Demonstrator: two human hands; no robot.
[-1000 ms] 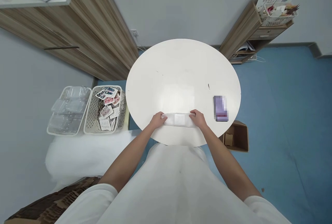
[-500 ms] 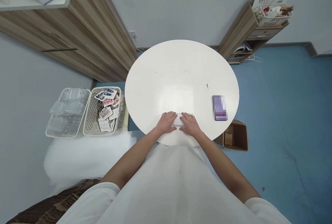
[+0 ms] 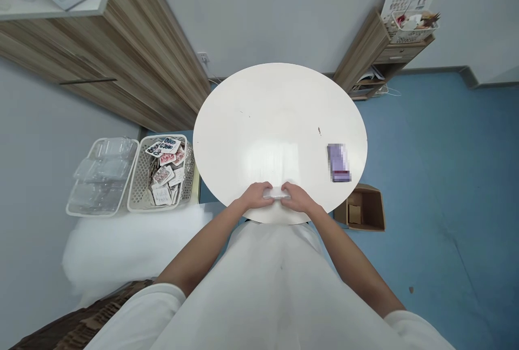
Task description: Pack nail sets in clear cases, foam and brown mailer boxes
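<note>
A small, pale, flat rectangular piece (image 3: 277,193), whitish or clear, is at the near edge of the round white table (image 3: 279,101). My left hand (image 3: 258,195) grips its left end, with the thumb on the near side and curled fingers on the far side. At the other end my right hand (image 3: 296,197) pinches it the same way. The fingers cover both ends, and I cannot tell exactly what kind of thing it is. A purple, pixelated box-like object (image 3: 339,162) lies on the table to the right of my hands.
Left of the table stand a white basket of printed cards (image 3: 133,190) and a basket of clear plastic boxes (image 3: 73,207). A cardboard box (image 3: 375,207) is on the blue floor at right. Wooden cabinets (image 3: 158,42) and a small shelf unit (image 3: 365,42) border the table's far side.
Both hands have drawn slightly toward my body with the pale piece. Their fingers, flatter before, are now curled around its ends. The view has shifted a little.
</note>
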